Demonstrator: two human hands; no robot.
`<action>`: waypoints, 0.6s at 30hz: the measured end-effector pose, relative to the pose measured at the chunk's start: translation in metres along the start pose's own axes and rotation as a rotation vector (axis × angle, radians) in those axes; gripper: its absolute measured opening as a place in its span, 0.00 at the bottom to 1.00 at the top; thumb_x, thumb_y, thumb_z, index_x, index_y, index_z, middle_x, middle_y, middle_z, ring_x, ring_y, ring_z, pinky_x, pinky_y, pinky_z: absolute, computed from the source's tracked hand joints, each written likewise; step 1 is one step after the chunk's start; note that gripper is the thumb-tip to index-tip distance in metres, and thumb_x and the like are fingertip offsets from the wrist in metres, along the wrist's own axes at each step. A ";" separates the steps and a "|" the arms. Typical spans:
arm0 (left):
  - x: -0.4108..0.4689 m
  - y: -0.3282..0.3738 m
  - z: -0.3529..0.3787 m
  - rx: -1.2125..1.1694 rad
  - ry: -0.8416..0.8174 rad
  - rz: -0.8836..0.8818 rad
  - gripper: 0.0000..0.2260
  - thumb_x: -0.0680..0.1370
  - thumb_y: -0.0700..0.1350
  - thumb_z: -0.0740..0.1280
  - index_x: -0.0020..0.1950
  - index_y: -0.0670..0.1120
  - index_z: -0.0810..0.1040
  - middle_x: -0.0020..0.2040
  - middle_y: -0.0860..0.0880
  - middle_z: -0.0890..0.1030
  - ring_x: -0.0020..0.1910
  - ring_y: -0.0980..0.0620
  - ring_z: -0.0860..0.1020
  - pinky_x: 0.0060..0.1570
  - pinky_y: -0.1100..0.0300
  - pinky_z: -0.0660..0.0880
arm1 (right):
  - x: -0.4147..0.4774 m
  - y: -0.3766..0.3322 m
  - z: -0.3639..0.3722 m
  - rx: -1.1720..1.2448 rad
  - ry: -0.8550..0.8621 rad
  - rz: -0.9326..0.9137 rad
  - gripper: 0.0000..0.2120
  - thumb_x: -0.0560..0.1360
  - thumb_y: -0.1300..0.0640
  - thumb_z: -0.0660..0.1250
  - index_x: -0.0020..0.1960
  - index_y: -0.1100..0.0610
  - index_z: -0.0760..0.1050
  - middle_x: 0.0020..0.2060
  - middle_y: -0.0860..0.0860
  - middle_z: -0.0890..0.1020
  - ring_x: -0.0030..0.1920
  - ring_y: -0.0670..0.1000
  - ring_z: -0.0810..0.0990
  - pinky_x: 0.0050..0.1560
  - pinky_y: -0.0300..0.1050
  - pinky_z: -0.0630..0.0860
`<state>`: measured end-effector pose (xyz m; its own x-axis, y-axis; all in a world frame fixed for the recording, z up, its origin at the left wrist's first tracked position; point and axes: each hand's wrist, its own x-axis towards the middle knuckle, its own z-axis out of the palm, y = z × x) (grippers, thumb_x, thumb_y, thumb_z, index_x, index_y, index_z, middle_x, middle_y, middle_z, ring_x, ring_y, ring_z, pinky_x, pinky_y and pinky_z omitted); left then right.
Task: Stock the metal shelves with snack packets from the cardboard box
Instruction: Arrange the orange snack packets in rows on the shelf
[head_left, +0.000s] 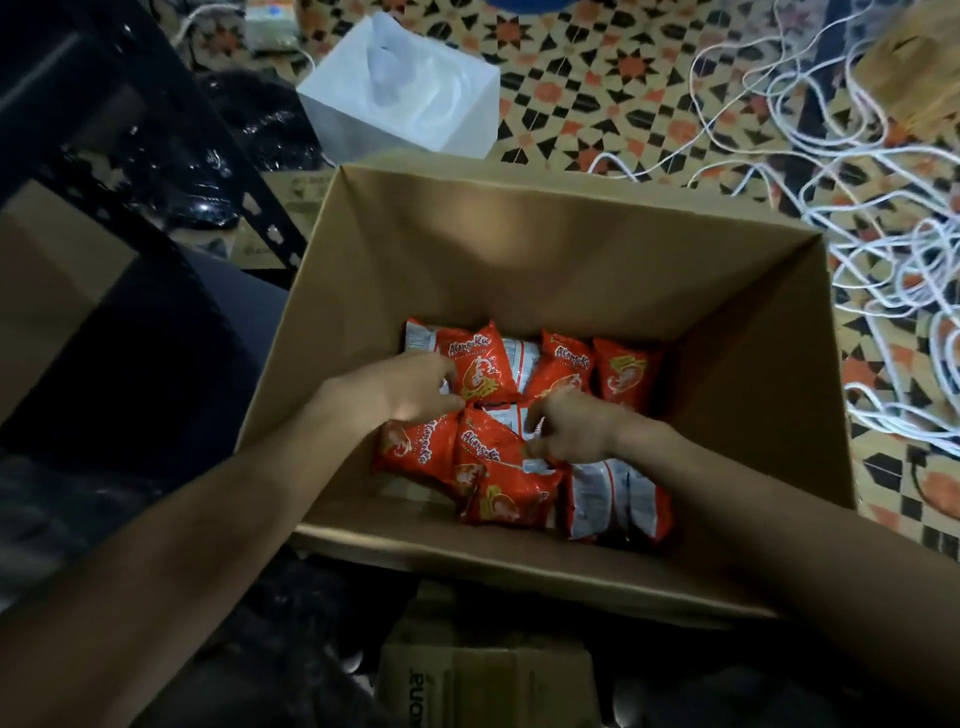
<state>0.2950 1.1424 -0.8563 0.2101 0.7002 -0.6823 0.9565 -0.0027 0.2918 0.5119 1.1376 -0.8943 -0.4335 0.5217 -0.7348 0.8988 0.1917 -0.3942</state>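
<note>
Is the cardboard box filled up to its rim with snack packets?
No, the snack packets cover only the bottom of the cardboard box, whose walls stand bare above them.

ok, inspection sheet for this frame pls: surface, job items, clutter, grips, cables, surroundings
surface: patterned tile floor.
job's things: open box, orange packets loose in its bottom; dark rack at left.
clutter: white carton, black bags, flat cardboard.
grips: left grip holds top packet; right grip curled among packets, hold unclear.
cables: white cords tangled on floor, right of box.
surroundings: dim; nothing else seen.
</note>
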 end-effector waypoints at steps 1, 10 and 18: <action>0.011 -0.001 0.002 0.008 -0.013 -0.008 0.22 0.80 0.55 0.64 0.72 0.47 0.70 0.68 0.46 0.75 0.64 0.46 0.75 0.60 0.54 0.74 | 0.011 -0.003 0.008 -0.022 -0.035 -0.017 0.24 0.78 0.46 0.69 0.69 0.57 0.72 0.62 0.54 0.79 0.59 0.54 0.79 0.59 0.47 0.76; 0.053 -0.020 0.018 0.019 -0.102 -0.038 0.22 0.81 0.54 0.64 0.72 0.44 0.69 0.67 0.44 0.76 0.64 0.45 0.74 0.60 0.55 0.73 | 0.044 -0.011 0.066 -0.228 0.052 -0.180 0.20 0.80 0.50 0.63 0.69 0.55 0.69 0.64 0.56 0.73 0.62 0.58 0.75 0.59 0.52 0.73; 0.075 -0.039 0.030 -0.070 -0.109 -0.158 0.20 0.80 0.55 0.65 0.66 0.44 0.74 0.63 0.44 0.77 0.59 0.46 0.76 0.49 0.60 0.69 | 0.058 -0.012 0.038 0.251 0.371 0.050 0.11 0.83 0.56 0.55 0.58 0.57 0.74 0.40 0.51 0.79 0.35 0.49 0.78 0.35 0.46 0.76</action>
<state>0.2795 1.1738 -0.9386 0.0832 0.6069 -0.7904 0.9637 0.1529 0.2188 0.4740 1.1337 -0.9531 -0.2962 0.7967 -0.5268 0.8547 -0.0252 -0.5186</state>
